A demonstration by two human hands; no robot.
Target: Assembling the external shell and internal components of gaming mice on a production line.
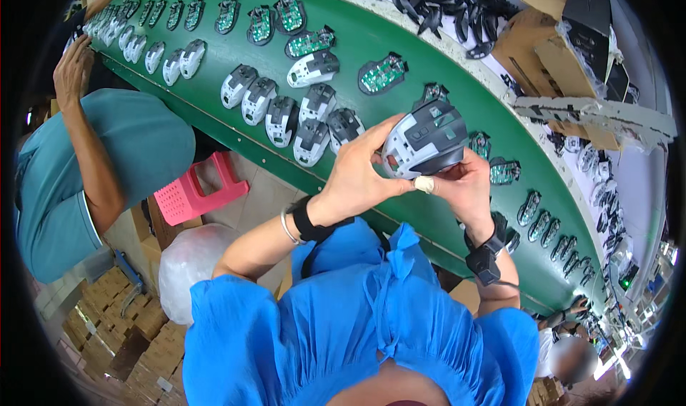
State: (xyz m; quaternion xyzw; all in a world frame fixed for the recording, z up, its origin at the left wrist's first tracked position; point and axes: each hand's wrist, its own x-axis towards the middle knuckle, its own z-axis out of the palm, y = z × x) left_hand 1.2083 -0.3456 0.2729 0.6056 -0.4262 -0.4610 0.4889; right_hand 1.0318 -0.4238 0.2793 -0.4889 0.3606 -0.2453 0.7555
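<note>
A grey and black computer mouse (424, 140) is held up over the green bench by both of my hands. My left hand (364, 164) grips its left side, thumb below and fingers along the edge. On the lower right side my right hand (461, 184) closes around it, with a pale wrap on one digit near the other thumb. Just left of my hands lies a group of grey and black mouse shells (312, 140). Behind the held mouse, a mouse base with a green circuit board (382, 74) rests on the bench, and another board is partly hidden by it.
The green bench (214, 63) curves across, with rows of mouse bases and shells on it. Black parts (421, 6) pile on the far ledge beside a cardboard box (539, 52). A person in teal (128, 141) works at left, near a pink stool (204, 188).
</note>
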